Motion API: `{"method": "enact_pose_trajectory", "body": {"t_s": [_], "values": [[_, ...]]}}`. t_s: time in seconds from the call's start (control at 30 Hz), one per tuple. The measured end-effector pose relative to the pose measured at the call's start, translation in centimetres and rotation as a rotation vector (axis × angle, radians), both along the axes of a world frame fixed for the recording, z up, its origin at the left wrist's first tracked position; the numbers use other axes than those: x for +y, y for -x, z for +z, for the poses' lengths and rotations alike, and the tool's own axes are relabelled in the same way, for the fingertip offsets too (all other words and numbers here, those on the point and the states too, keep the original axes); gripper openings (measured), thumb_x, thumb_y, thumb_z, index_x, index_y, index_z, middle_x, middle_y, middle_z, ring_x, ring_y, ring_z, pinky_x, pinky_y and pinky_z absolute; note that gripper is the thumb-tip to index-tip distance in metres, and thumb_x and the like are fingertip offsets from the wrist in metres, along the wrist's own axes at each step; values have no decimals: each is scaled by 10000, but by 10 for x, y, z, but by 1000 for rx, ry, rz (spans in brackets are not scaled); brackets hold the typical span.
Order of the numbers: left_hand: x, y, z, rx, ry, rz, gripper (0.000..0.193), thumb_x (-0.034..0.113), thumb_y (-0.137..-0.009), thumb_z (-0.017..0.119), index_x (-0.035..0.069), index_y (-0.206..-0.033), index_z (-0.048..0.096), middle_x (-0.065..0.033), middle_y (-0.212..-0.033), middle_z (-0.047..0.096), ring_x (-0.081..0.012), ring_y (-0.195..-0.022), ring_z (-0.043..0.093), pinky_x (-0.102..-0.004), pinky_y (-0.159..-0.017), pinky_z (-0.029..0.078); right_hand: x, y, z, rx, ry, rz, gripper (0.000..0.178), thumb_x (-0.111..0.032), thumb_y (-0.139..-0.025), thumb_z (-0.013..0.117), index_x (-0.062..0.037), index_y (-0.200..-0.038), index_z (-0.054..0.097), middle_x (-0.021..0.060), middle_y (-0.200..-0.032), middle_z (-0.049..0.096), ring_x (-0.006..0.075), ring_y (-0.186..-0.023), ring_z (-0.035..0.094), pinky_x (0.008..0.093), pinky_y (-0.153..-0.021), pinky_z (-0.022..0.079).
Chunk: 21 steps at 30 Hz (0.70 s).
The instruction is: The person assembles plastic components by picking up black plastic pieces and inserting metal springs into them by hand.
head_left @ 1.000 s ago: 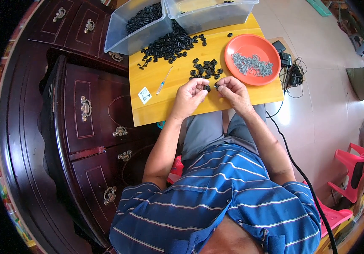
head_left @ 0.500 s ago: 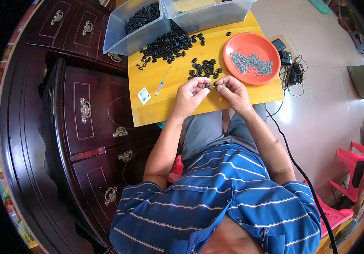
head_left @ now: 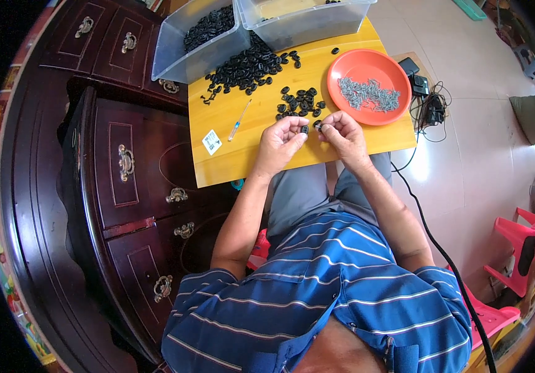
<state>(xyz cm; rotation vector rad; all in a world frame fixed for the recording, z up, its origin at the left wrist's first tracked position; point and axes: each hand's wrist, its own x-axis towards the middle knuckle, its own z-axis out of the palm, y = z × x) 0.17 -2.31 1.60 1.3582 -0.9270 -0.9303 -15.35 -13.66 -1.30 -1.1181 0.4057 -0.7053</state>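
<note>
A glossy black oval (head_left: 305, 129) is pinched by the left hand (head_left: 278, 142); at its three o'clock, a dark rounded piece (head_left: 317, 125) by the right hand (head_left: 344, 138).

A single fisheye view looks steeply down from the person's head, at the left of a side-by-side pair. It faces forward over the lap, upright and unmirrored, with the striped blue shirt (head_left: 317, 280) nearest and large. Farther out, the left grip (head_left: 278, 141) and right grip (head_left: 344, 137) show small, a little above the middle, over the near part of the yellow surface (head_left: 264, 105). At the far end the upper edge crops the clear bins (head_left: 211, 57). The lens spans from the dark wooden cabinet (head_left: 134, 193) on the left to the tiled floor (head_left: 479, 180) on the right, bending straight edges toward its rim
</note>
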Motion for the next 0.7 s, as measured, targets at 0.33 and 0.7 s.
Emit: {"method": "enact_pose_trajectory", "body": {"t_s": [0.33,0.7], "values": [[1,2,-1,9,20,3,246,-19,-900,625,13,-1143,632,40,-887,610,-8,-706,534,-166,-645,457,0,-2,-1,4,2,-44,66,-42,-957,619,-22,-1003,576,11,-910,623,82,-829,610,239,-773,507],[2,12,-3,39,-23,-13,159,0,-880,642,24,-1033,607,35,-844,577,-16,-708,524,-175,-640,451,-2,-2,-6,-24,-52,-40,103,-15,-952,620,-16,-1050,590,53,-1037,649,109,-897,626,262,-845,529]]}}
